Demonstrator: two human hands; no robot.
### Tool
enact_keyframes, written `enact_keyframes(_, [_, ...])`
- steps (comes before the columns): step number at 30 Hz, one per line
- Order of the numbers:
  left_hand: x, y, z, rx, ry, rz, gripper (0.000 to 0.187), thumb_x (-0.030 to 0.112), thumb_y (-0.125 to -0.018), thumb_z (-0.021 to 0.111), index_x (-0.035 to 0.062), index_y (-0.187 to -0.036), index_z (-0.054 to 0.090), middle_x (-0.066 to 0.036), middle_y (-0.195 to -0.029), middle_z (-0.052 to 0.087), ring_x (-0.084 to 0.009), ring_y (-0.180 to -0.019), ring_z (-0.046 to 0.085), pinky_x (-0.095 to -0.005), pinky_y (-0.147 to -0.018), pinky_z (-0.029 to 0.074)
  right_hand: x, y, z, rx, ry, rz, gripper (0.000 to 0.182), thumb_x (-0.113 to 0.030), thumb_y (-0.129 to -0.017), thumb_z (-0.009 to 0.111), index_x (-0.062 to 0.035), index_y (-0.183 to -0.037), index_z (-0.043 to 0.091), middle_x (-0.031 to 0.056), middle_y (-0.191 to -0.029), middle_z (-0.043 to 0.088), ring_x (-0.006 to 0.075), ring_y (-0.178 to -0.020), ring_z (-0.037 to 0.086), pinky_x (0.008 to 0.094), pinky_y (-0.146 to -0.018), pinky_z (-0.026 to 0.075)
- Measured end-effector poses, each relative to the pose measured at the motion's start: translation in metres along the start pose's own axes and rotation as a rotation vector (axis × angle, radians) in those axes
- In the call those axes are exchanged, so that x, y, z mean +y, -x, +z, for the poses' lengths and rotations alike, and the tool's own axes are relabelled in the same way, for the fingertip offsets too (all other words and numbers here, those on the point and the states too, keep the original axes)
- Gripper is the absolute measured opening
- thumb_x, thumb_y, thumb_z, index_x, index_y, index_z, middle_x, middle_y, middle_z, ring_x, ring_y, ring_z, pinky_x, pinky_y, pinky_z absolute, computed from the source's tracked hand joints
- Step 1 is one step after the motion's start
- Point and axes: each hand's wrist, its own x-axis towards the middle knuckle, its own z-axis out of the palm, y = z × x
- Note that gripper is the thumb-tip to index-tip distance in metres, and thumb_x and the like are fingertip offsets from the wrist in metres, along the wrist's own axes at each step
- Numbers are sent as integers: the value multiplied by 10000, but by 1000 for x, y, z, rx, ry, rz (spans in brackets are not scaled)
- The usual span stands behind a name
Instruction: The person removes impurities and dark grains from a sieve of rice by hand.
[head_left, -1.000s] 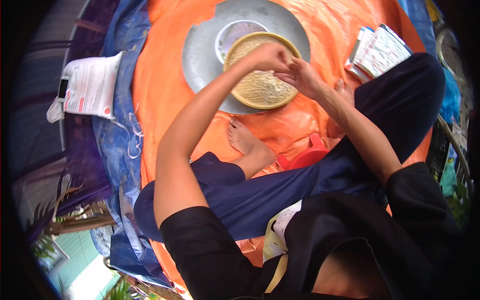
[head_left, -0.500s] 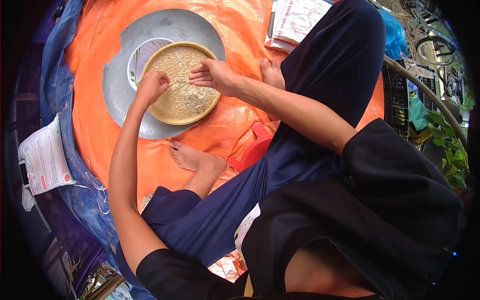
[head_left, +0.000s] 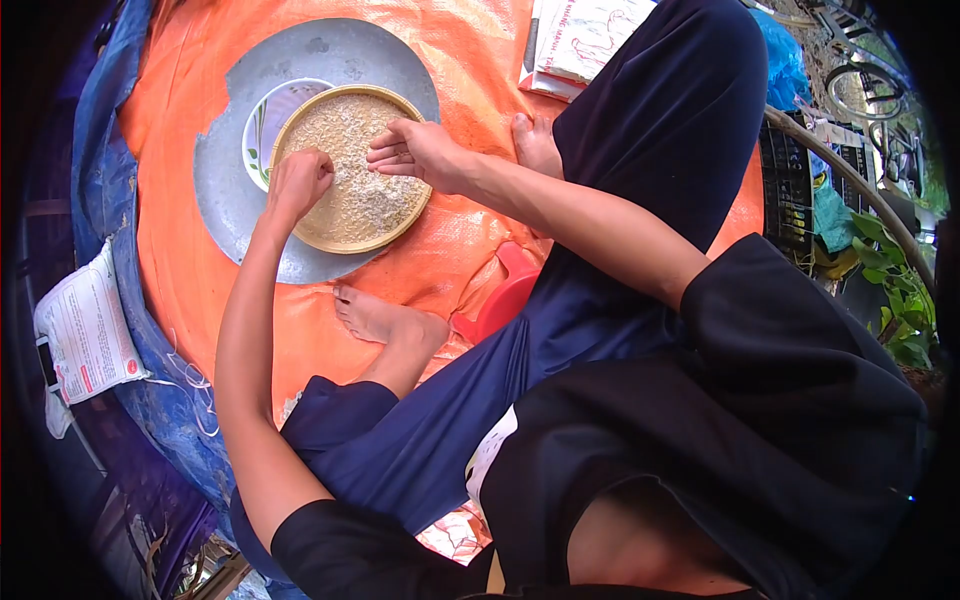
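A round yellow sieve-like tray (head_left: 345, 247) holds pale grain (head_left: 345, 205) with a whiter patch of bits towards its right. My left hand (head_left: 300, 186) is over the tray's left rim, fingers curled together; what they pinch, if anything, is hidden. Above the grain on the other side, my right hand (head_left: 415, 157) is held with its fingers stretched out and nothing visible in them. Partly under the tray sits a white bowl (head_left: 262, 130) with a green leaf pattern. Both rest over a large grey metal disc (head_left: 222, 215) with a broken edge.
An orange tarp (head_left: 170, 190) spreads under everything, bordered by a blue sheet (head_left: 105, 170). Near my legs is a red plastic object (head_left: 508, 295). Printed packs (head_left: 590, 45) lie at the top, a white printed bag (head_left: 92, 330) at left, and a black crate (head_left: 787, 190) at right.
The whole view has shifted slightly, so the tray and disc appear a little further left. My left fingers look more tightly curled; my right hand keeps nearly the same pose.
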Motion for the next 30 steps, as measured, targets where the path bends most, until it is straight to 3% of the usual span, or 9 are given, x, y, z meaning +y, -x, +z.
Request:
enact_keyframes(6, [4, -5, 7, 12, -243, 108, 69, 76, -735, 621, 32, -717, 672, -144, -791, 652, -333, -741, 655, -432, -657, 519, -2, 4, 2, -1, 27, 5, 432, -268, -1019, 318, 82, -1145, 537, 203, -1084, 639, 250, -980, 659, 317, -892, 545])
enact_keyframes(12, [8, -5, 9, -65, -262, 101, 95, 87, -693, 608, 6, -662, 647, -193, -735, 643, -370, -691, 645, -458, -636, 511, -2, 3, 1, -8, 35, 10, 431, -268, -1020, 318, 80, -1148, 537, 196, -1073, 637, 251, -998, 651, 316, -901, 539])
enact_keyframes(15, [10, -3, 2, -125, -170, 38, 106, 98, -680, 615, 1, -655, 650, -209, -701, 640, -378, -667, 640, -453, -632, 511, -2, 3, 0, -8, 31, 10, 431, -268, -1020, 320, 82, -1149, 536, 197, -1072, 637, 252, -999, 651, 317, -902, 539])
enact_keyframes(21, [-4, -10, -23, -149, 192, -120, 135, 87, -635, 666, -31, -632, 601, -155, -623, 626, -236, -599, 649, -350, -573, 498, -1, 3, 1, -16, 18, 4, 421, -256, -1010, 332, 88, -1152, 531, 205, -1073, 638, 254, -983, 658, 316, -894, 544])
enact_keyframes(22, [-5, -11, -27, -167, 208, -139, 118, 51, -649, 671, -29, -652, 584, -121, -603, 619, -159, -610, 642, -298, -555, 487, -1, 3, 2, -16, 16, 7, 420, -254, -1008, 334, 89, -1153, 529, 207, -1074, 638, 254, -982, 658, 315, -890, 546])
enact_keyframes(24, [-16, -13, -26, -183, 381, -162, 97, 31, -679, 664, -23, -721, 595, -109, -622, 634, -146, -620, 644, -287, -556, 495, 0, 2, 2, -16, 13, 14, 418, -251, -1005, 337, 91, -1156, 525, 209, -1075, 638, 253, -978, 660, 311, -882, 549])
enact_keyframes(27, [-21, -14, -26, -249, 636, -214, 136, 20, -733, 664, -14, -846, 596, -87, -684, 660, -132, -650, 651, -269, -571, 509, 3, -1, 3, 5, -41, -12, 369, -227, -966, 399, 92, -1073, 551, 221, -981, 658, 264, -861, 684, 302, -760, 580])
enact_keyframes(30, [-17, -15, -33, -322, 799, -244, 210, 45, -775, 686, 0, -953, 584, -69, -759, 681, -127, -687, 658, -260, -607, 519, 4, -2, 1, -3, -39, -16, 371, -225, -967, 395, 94, -1076, 551, 219, -985, 658, 265, -864, 684, 305, -760, 580])
